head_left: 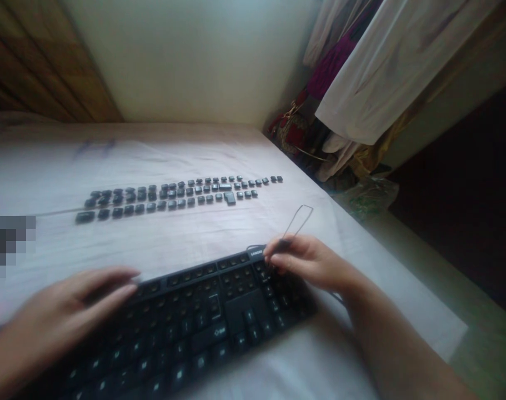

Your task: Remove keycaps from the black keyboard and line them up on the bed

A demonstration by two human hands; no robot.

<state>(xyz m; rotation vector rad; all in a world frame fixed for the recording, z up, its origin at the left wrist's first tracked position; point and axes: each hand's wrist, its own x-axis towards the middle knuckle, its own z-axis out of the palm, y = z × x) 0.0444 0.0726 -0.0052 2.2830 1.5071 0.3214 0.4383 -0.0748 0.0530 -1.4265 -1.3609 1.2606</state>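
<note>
A black keyboard [194, 333] lies slantwise in front of me. Several upper rows have bare sockets, while lettered and arrow keycaps still sit on the lower rows. My left hand [86, 300] is over the keyboard's far left edge, thumb and fingers stretched out with a gap between them; whether it presses on the edge is unclear. Above the number pad corner, my right hand [306, 258] pinches a wire keycap puller [298, 221], its thin loop pointing up and away. Something dark shows between those fingers, too blurred to name.
Loose black keycaps [169, 194] stand in rows on the pale bedsheet [186, 150] beyond the keyboard. A wall [194, 61] rises behind the bed. Hanging clothes [377, 78], a patterned bag [292, 133] and a clear plastic bag [365, 194] are at the right, past the bed's edge.
</note>
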